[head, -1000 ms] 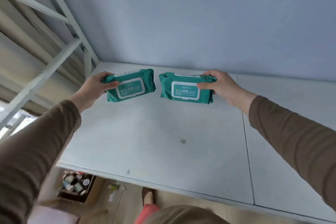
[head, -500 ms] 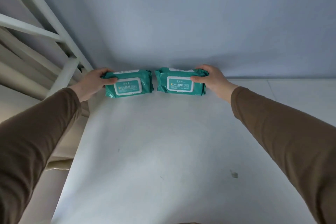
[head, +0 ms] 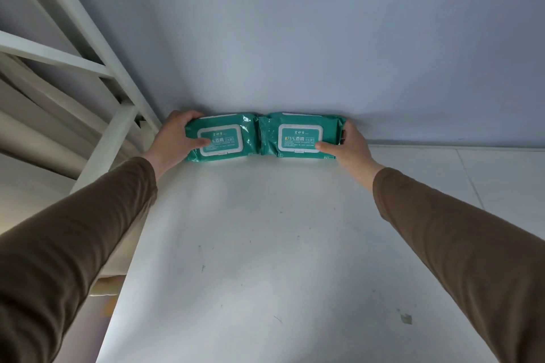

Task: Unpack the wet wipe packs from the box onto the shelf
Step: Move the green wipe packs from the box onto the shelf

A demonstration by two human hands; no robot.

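Two brown sleeves [head: 88, 230] reach over the bare shelf [head: 265, 259] to the far edge. Left hand [head: 174, 138] holds the left pack [head: 221, 138], right hand [head: 351, 146] the right pack [head: 300, 135] — carried apart a second ago, they now lie touching against the wall [head: 295, 38], lids up, long axes along it — likely ready to release.
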